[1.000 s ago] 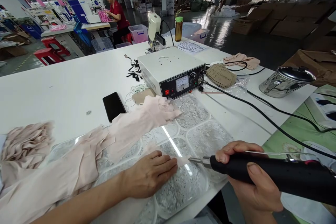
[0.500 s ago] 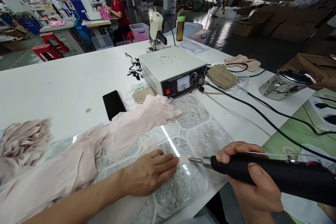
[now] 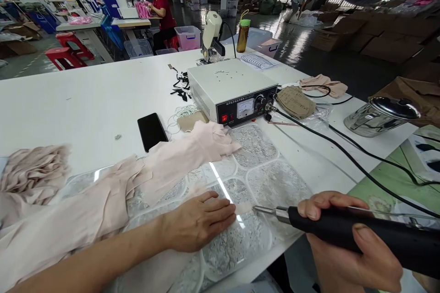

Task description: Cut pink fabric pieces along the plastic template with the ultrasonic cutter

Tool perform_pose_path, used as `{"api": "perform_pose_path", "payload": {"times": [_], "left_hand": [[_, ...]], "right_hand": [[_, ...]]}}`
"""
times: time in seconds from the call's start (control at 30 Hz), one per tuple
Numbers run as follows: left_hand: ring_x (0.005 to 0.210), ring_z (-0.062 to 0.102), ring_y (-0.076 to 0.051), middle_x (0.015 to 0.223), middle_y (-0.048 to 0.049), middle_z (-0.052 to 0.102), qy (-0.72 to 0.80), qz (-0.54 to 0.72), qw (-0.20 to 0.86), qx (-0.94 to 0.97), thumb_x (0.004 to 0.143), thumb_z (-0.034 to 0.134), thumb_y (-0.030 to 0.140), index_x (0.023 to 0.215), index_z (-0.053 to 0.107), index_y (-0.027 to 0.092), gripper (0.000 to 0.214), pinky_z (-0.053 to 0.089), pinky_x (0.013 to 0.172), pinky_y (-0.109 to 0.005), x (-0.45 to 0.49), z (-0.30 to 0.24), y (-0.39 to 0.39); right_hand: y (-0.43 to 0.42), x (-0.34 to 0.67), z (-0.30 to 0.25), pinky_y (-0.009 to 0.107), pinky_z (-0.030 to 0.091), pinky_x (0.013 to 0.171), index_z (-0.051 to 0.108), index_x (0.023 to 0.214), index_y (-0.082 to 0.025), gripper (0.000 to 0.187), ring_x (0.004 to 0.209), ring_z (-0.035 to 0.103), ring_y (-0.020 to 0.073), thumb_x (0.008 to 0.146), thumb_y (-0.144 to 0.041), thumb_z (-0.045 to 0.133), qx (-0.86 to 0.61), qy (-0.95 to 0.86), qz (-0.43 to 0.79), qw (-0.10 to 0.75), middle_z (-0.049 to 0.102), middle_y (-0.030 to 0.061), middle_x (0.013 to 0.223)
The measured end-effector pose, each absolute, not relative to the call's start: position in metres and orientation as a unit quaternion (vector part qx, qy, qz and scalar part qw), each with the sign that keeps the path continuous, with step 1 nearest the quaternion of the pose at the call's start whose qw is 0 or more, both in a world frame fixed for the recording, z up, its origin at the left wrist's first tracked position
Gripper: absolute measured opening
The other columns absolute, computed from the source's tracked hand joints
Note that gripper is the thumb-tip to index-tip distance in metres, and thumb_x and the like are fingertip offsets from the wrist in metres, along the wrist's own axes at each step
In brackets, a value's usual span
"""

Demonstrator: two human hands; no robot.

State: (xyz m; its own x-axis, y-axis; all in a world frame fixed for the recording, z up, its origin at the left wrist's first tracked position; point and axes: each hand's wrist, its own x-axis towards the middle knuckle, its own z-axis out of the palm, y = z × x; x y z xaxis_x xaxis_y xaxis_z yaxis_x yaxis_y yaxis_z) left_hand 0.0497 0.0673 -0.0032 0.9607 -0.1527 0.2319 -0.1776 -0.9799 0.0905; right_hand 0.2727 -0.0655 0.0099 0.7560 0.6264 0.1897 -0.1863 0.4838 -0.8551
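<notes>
My left hand lies flat with fingers together, pressing the end of a pale pink fabric strip onto a scratched clear cutting plate. My right hand is wrapped round a black handheld cutting tool, whose metal tip points left at the fabric just beyond my left fingertips. A black cable runs from the tool to a white control box with a dial and knobs.
A black phone lies left of the box. More pink fabric is bunched at the far left. A steel pot, tan fabric pieces, a bottle and a white machine stand further back. A person in red sits at a sewing machine behind.
My right hand and the tool have drawn slightly right and down, away from my left fingertips. The left hand stays flat on the fabric. The camera view shifted a little.
</notes>
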Motion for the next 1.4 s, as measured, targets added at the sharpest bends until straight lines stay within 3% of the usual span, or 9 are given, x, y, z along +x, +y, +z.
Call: {"api": "perform_pose_path", "payload": {"times": [0.9,1.4], "left_hand": [[0.115,0.056,-0.022,0.123,-0.0148,0.062,-0.077,0.124,0.076,0.986,0.099,0.038,0.012,0.121,0.058,0.006,0.030,0.043,0.095,-0.036,0.051,-0.007,0.068],[0.113,0.057,-0.023,0.122,-0.0153,0.063,-0.076,0.123,0.076,0.987,0.099,0.039,0.012,0.121,0.058,0.006,0.030,0.045,0.093,-0.037,0.051,-0.003,0.068]], "right_hand": [[-0.052,0.251,0.012,0.036,0.052,0.055,0.062,0.087,-0.020,0.016,0.058,0.055,0.0151,0.078,-0.033,0.058,-0.423,-0.345,0.267,0.794,0.058,0.0018,0.073],[-0.048,0.251,0.015,0.035,0.053,0.054,0.061,0.081,-0.020,0.012,0.058,0.054,0.0135,0.079,-0.032,0.060,-0.427,-0.370,0.262,0.782,0.057,0.0018,0.074]]}}
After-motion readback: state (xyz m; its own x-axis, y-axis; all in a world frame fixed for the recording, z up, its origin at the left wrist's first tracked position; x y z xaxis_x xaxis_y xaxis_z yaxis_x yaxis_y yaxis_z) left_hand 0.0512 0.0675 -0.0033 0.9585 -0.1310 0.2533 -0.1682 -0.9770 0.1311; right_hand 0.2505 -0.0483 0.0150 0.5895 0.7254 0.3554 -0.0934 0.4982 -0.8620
